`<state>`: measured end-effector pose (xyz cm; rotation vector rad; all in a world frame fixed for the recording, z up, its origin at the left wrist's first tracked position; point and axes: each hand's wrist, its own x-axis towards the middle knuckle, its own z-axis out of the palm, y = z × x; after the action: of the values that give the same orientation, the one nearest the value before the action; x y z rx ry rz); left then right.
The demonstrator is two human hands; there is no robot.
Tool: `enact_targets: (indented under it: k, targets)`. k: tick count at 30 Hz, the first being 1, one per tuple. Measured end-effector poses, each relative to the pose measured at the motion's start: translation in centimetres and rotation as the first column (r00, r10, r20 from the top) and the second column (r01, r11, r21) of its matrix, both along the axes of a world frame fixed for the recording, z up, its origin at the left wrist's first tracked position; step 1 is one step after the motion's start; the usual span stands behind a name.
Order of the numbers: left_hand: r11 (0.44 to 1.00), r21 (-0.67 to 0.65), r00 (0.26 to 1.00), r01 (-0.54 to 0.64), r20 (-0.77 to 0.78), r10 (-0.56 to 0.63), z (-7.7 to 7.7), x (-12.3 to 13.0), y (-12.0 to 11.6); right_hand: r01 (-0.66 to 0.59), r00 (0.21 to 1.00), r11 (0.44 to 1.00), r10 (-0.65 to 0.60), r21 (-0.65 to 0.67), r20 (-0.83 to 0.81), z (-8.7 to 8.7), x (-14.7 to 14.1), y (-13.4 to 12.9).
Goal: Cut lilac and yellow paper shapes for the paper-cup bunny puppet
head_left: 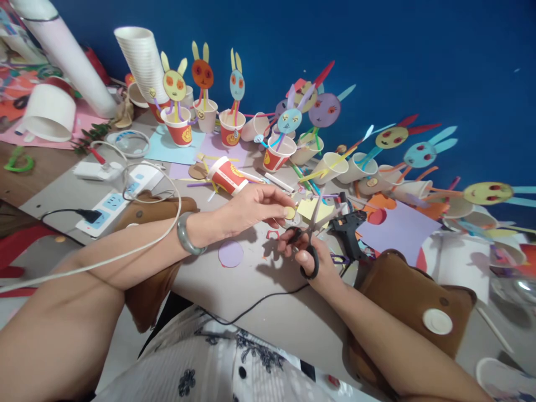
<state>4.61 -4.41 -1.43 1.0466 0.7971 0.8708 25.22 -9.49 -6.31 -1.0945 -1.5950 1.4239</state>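
a small yellow paper disc (290,213) sits pinched between the thumb and fingertips of the left hand (259,205), above the middle of the grey table (285,324). the right hand (320,259), just below and to the right, grips black-handled scissors (310,233), the thumb at one loop; the blades point up and away from the body, spread apart, near the disc but not seen to touch it. a grey-green bangle (182,234) circles the left wrist. below the left hand a lavender paper circle (230,254) lies flat on the table. beyond the scissors is a piece of pale yellow paper (316,209), and right of them a black glue gun (350,233), with a purple paper sheet (404,229) past it. a red-and-white paper cup (228,175) lies tipped over behind the left hand. farther back, paper cups bearing rabbit-eared paper figures (175,86) line the blue wall (397,44), beside a tall stack of white cups (140,61). at the left, a white power strip (111,209) has a black plug (90,215) in it.
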Motion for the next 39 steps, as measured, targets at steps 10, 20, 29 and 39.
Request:
enact_targets:
  k: [10, 20, 29, 39]
  targets:
    - [0.994, -0.105, 1.0, 0.018, 0.025, -0.015, 0.87, 0.24, -0.36, -0.031, 0.999, 0.997, 0.028, 0.067, 0.044, -0.07, -0.26, 0.14]
    - [0.99, -0.121, 0.997, 0.073, 0.035, -0.069, 0.58, 0.13, -0.26, -0.029, 0.999, 0.998, 0.027, 0.051, 0.039, 0.0, -0.36, 0.1]
    - [0.984, -0.166, 0.998, 0.059, -0.021, -0.063, 1.01, 0.29, -0.52, -0.041, 0.999, 0.999, 0.041, -0.012, 0.019, -0.63, -0.18, 0.15]
    - [0.995, 0.073, 0.995, 0.061, -0.079, -0.056, 0.34, 0.16, -0.07, -0.022, 0.998, 1.0, 0.021, 0.006, 0.055, 0.01, -0.34, 0.05]
